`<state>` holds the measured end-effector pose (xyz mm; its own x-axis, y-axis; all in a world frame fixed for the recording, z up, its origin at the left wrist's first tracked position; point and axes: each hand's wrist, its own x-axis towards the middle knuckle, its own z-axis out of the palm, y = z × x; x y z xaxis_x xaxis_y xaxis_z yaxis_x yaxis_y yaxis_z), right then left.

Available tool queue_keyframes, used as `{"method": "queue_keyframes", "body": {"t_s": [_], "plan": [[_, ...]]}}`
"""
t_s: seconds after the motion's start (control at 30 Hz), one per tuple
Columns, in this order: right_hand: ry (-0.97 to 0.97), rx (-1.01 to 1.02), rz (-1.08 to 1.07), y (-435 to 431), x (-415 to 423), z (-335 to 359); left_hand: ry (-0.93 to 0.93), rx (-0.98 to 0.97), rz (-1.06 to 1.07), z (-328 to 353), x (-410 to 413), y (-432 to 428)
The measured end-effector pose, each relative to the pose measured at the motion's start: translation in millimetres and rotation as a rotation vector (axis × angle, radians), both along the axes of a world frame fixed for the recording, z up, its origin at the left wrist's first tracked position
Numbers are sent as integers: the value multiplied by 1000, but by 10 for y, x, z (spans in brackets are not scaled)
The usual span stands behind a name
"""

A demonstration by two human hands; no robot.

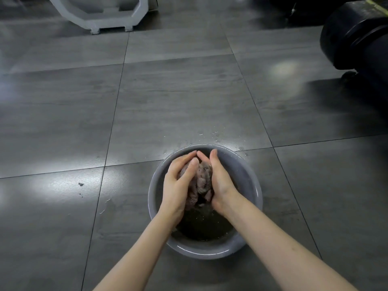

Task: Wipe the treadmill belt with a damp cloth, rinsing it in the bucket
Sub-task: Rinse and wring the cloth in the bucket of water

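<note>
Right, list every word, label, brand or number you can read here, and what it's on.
No readable text anywhere.
Grey bucket, cloth and white frame: no print visible.
Black machine, top right: a yellowish strip, too blurred to tell whether it carries writing.

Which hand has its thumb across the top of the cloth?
The left hand: its thumb lies over the cloth, above the bucket. The right hand only cups the cloth's side.
</note>
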<state>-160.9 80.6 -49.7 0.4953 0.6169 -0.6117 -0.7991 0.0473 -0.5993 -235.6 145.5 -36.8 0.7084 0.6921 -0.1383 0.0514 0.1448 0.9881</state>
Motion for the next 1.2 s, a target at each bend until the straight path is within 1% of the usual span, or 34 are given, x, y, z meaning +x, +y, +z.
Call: {"method": "queue_keyframes", "body": {"t_s": [0.1, 0.23, 0.3, 0.43, 0.53, 0.63, 0.83, 1.1, 1.2], "plan": [[-166, -109, -28, 36, -124, -9, -26, -16, 25, 51, 68, -75], [-503, -351, -68, 76, -273, 27, -66, -122, 90, 57, 92, -162], [-586, -434, -85, 64, -329, 49, -65, -119, 99, 54, 83, -176], [-759, -545, -33, 59, -361, 88, -39, -115, 130, 59, 97, -153], [-837, -574, -32, 64, -373, 85, -14, -72, 151, 52, 106, -138], [-880, -576, -75, 41, -379, 68, -13, -59, 171, 62, 125, -150], [-921, -573, -125, 24, -384, 27, 24, -121, 185, 17, 152, -163], [-1034, -692, -27, 22, -358, -51, 74, -63, 193, -81, 121, -120], [-1084, -702, 19, 14, -350, -55, 104, -58, 218, -109, 116, -119]]}}
